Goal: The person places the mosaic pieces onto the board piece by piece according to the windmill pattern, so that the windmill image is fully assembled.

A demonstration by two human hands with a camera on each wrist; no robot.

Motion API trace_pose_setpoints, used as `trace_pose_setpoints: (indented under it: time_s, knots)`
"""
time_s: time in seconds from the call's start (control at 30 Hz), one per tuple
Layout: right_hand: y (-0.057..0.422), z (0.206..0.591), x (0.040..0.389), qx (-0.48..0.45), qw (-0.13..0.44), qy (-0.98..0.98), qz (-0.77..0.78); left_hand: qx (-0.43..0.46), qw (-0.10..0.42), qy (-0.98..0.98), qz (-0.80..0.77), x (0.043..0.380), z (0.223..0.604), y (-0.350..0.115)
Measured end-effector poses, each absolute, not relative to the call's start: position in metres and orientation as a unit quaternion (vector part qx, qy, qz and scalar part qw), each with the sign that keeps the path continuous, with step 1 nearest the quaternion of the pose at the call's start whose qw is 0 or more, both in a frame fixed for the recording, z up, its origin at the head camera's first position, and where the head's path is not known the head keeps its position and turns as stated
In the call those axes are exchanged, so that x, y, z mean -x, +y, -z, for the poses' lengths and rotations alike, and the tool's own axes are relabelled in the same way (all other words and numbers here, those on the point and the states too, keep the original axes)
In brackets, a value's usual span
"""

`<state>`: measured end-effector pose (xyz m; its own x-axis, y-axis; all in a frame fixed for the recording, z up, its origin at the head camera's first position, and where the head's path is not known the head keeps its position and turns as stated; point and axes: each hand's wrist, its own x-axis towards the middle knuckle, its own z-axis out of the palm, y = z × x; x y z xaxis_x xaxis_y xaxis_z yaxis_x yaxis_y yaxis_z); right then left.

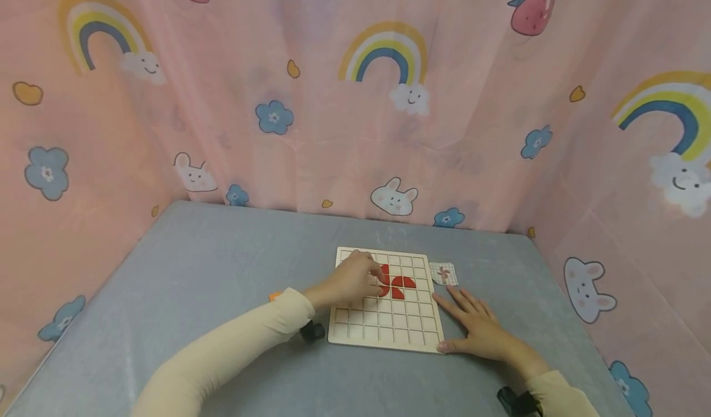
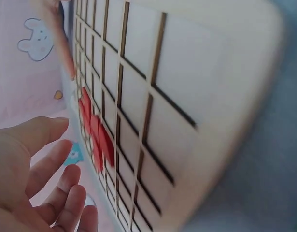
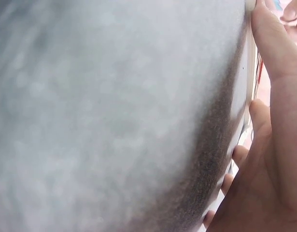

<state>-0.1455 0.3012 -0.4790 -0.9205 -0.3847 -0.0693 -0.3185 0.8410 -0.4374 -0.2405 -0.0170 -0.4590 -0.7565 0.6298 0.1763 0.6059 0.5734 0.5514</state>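
Note:
A pale wooden grid board lies on the table. Several red pieces with curved edges sit in cells near its middle, in a pinwheel-like group; the left wrist view shows these red tiles standing slightly above the grid lines. Over the board's left part hovers my left hand, its fingers loosely bent beside the red pieces; in the left wrist view the left hand has nothing between thumb and fingers. My right hand rests at the board's right edge with fingers spread, the thumb touching the lower right corner.
A small card with a red pattern on a grid lies against the board's upper right side. Something orange shows partly behind the left sleeve. The grey table is bordered by a pink patterned curtain.

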Motion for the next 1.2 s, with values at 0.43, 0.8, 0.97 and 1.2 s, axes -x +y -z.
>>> trace_pose_setpoints:
  time_s: [0.43, 0.8, 0.97, 1.2]
  knots:
    - [0.299, 0.476, 0.146, 0.18, 0.086, 0.961, 0.193, -0.373, 0.073, 0.847, -0.372, 0.233, 0.45, -0.12]
    - [0.3, 0.475, 0.146, 0.172, 0.087, 0.961, 0.196, -0.342, 0.059, 0.87, -0.351, 0.239, 0.46, -0.158]
    - [0.299, 0.476, 0.145, 0.171, 0.085, 0.962, 0.193, -0.323, 0.046, 0.885, -0.331, 0.237, 0.465, -0.15]
    - [0.299, 0.477, 0.147, 0.175, 0.081, 0.962, 0.192, -0.272, 0.009, 0.906, -0.323, 0.229, 0.474, -0.139]
